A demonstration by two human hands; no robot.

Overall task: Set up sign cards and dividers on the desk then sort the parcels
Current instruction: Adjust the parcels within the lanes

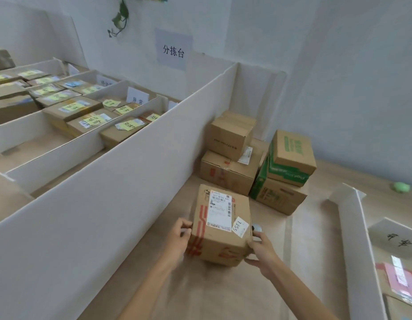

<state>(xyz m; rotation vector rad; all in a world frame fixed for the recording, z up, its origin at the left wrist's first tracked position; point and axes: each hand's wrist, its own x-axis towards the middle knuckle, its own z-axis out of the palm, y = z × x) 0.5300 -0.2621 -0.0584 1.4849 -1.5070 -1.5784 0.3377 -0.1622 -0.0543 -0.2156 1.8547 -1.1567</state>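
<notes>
- The parcel (221, 225), a brown carton with red printing on its sides, is in the lane between the long white divider (131, 181) and the lower divider (352, 227), toward the near edge of the table (223, 296); whether it rests on the table or is held just above it cannot be told
- Its top bears a white shipping label (220, 210) with barcodes, the print too small to read; a small white sticker (239, 227) at the label's near right corner reads "1355"
- The left hand (180, 236) grips the parcel's left side, fingers curled onto the upper left edge, forearm reaching in from the near edge
- The right hand (261, 250) holds the near right corner, thumb up along the right edge, fingers curled under the bottom
- A wall sign (173, 50) above the far edge reads "分拣台"
- Left of the long divider, a standing sign card (137, 98) reads "异常"; the sorted parcels (71, 109) around it carry yellow notes, their handwriting too blurred to read
- Right of the lower divider, a second card (395, 237) bears handwritten "异常"
- At the lane's far end stands a stack of cartons (230, 172); beside it a green-printed box (290, 155) sits tilted atop another
</notes>
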